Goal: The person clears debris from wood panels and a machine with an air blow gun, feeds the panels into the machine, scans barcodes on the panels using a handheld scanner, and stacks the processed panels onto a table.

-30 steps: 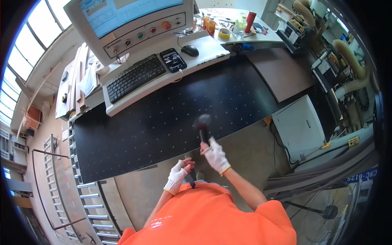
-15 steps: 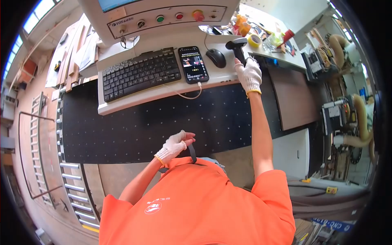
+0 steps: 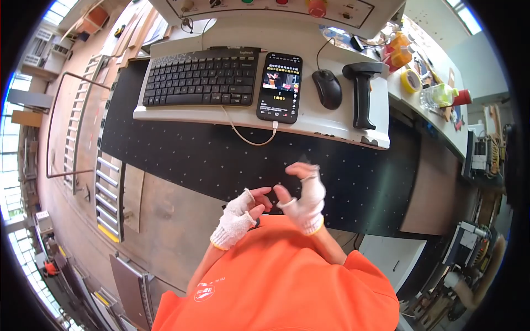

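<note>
My left hand [image 3: 238,216], in a white fingerless glove, is held before my orange shirt with its fingers apart and nothing in it. Close to its right, my right hand [image 3: 303,199], gloved the same way, is open and empty above the front of the black dotted table [image 3: 232,165]. On the white shelf [image 3: 314,124] beyond lie a black keyboard [image 3: 201,78], a phone [image 3: 279,88] with a white cable plugged in, a black mouse [image 3: 327,89] and, at the right end, a black handheld scanner [image 3: 363,96].
A control panel [image 3: 276,10] rises behind the shelf. Yellow tape [image 3: 411,81] and a red roll [image 3: 462,97] lie on the right-hand worktop. A brown board [image 3: 433,190] lies on the table's right part. A roller rack [image 3: 109,190] stands at left.
The scanner has left my right hand and lies on the shelf beside the mouse. My right hand has come back toward my left hand, and the view has shifted.
</note>
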`<state>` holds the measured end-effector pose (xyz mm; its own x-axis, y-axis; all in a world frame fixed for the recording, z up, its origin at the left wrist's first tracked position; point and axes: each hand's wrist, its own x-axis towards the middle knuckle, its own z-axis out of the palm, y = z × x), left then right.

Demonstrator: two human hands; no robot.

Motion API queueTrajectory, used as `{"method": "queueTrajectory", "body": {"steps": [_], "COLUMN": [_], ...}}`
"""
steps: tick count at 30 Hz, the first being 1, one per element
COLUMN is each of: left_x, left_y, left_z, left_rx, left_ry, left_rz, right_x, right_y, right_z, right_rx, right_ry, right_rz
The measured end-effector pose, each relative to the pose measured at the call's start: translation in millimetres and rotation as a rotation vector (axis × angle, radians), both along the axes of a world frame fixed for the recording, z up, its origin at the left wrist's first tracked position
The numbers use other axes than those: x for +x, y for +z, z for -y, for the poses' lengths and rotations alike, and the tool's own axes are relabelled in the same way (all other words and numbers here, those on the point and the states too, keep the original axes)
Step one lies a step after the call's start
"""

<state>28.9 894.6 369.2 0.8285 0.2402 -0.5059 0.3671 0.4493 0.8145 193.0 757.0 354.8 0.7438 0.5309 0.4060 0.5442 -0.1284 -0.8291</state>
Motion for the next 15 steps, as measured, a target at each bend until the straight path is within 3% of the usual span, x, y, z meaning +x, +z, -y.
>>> {"method": "queueTrajectory", "body": {"steps": [4, 5, 6, 8, 10, 12, 15], "left_x": [3, 11, 15, 2, -15, -45, -69], "left_y": [-18, -25, -44, -114, -190, -264, -293], "left_z": [3, -3, -11, -34, -63, -94, -119], "left_rx": [0.144, 0.142, 0.094, 0.053, -0.084, -0.107, -0.054], "left_ry": [0.013, -0.008, 0.048, 0.163, 0.369, 0.541, 0.611], "left_rz": [-0.011, -0.115, -0.183, -0.25, -0.542, -0.66, -0.78], "right_x": [47, 66, 80, 109, 126, 129, 125], "right_y": [18, 32, 57, 59, 58, 56, 60], "right_z": [-8, -16, -22, -40, -57, -66, -68], "right_rx": [0.111, 0.09, -0.078, -0.116, -0.144, -0.156, -0.209], "right_ry": [0.131, 0.113, 0.075, 0.137, 0.174, 0.181, 0.035], "right_rz": [0.093, 0.186, 0.202, 0.093, 0.015, -0.019, -0.022]}}
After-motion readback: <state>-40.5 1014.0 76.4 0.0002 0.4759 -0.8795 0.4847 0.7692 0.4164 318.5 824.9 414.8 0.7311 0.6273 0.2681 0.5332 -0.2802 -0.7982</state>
